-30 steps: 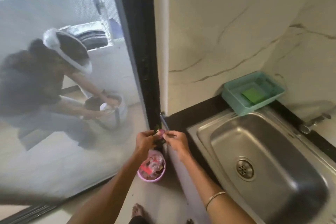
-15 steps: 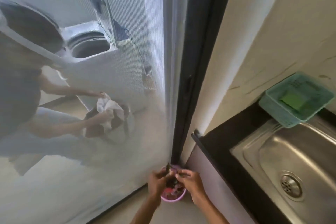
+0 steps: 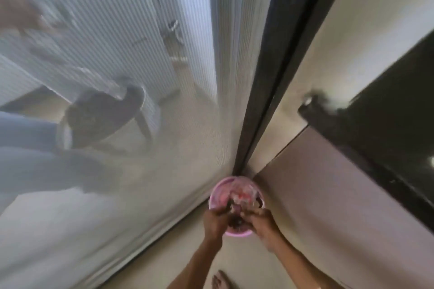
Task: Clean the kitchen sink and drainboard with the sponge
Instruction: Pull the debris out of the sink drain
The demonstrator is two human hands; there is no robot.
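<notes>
The sink, drainboard and sponge are out of view. My left hand point(image 3: 215, 220) and my right hand point(image 3: 261, 222) meet low over a small pink waste bin point(image 3: 216, 191) on the floor. Their fingers are curled towards each other and pinch a small dark scrap point(image 3: 235, 220) between them, just above the bin's near rim. The picture is blurred, so I cannot tell what the scrap is. The bin holds pink and red rubbish.
The black countertop point(image 3: 387, 112) juts in at the right above a beige cabinet front point(image 3: 328, 195). A mesh screen door point(image 3: 141, 148) and its dark frame point(image 3: 270, 77) stand at the left; a person crouches behind it. My bare foot point(image 3: 220, 280) shows at the bottom.
My view has dropped from the sink to the floor. Both hands went down with the scrap from counter height to the pink bin.
</notes>
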